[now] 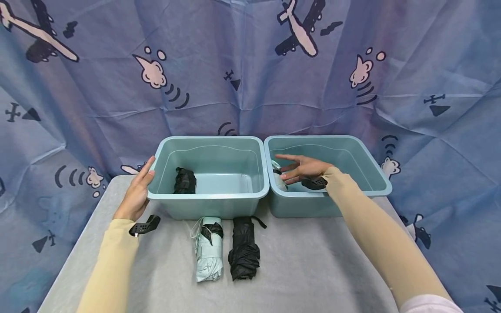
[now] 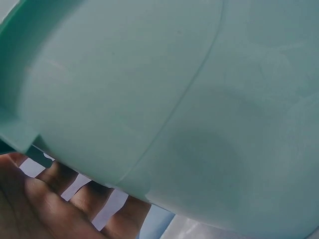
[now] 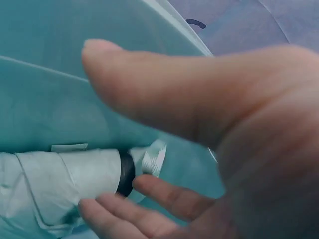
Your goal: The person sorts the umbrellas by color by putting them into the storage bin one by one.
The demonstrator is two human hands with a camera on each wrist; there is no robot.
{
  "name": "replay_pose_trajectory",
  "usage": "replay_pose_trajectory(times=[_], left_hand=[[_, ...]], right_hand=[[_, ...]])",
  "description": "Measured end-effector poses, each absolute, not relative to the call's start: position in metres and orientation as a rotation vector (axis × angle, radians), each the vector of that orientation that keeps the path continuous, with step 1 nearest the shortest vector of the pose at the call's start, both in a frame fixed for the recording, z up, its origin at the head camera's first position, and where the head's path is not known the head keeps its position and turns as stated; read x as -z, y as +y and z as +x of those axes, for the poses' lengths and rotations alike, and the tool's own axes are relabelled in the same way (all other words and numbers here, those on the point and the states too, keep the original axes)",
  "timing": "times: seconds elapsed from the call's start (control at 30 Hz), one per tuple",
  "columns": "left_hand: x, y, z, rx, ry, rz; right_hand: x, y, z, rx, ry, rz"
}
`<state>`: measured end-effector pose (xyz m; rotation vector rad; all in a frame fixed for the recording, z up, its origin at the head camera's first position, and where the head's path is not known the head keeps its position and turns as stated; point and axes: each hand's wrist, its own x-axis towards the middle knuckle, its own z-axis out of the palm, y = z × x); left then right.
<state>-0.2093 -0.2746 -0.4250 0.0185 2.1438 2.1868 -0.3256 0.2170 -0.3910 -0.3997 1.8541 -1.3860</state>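
Note:
My left hand (image 1: 138, 191) rests against the outer left side of the left teal bin (image 1: 219, 196), fingers extended; the left wrist view shows its fingers (image 2: 65, 194) at the bin's underside edge. Inside that bin lies a folded black umbrella (image 1: 185, 181). My right hand (image 1: 303, 168) reaches into the right teal bin (image 1: 313, 208), fingers spread over a folded pale green umbrella (image 1: 279, 181) by its left wall. In the right wrist view the fingertips are right beside the pale umbrella (image 3: 65, 179), near its black band and strap, with the thumb raised apart.
In front of the bins, a folded pale green umbrella (image 1: 209, 256) and a folded black umbrella (image 1: 244, 252) lie side by side on the grey-covered table (image 1: 305, 261). A blue curtain (image 1: 250, 74) with airplane prints hangs behind the bins, which stand rim to rim.

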Motion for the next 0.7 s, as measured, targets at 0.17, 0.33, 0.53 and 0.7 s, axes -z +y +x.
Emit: replay_pose_trajectory(times=[0.17,0.33,0.53,0.7], left_hand=[[0.425,-0.274,-0.210,-2.195,2.144,0.037],[0.426,-0.274,-0.210,-2.196,2.144,0.033],[0.426,-0.273,-0.210,-2.189,2.142,0.018],[0.426,-0.273,-0.210,-2.180,2.150,0.009]], right_hand=[[0.389,0.216,-0.323,1.404,1.859,-0.387],[0.388,0.217,-0.323,1.432,1.864,-0.364],[0.382,0.217,-0.319,1.481,1.855,-0.348],[0.371,0.220,-0.310,1.506,1.866,-0.396]])
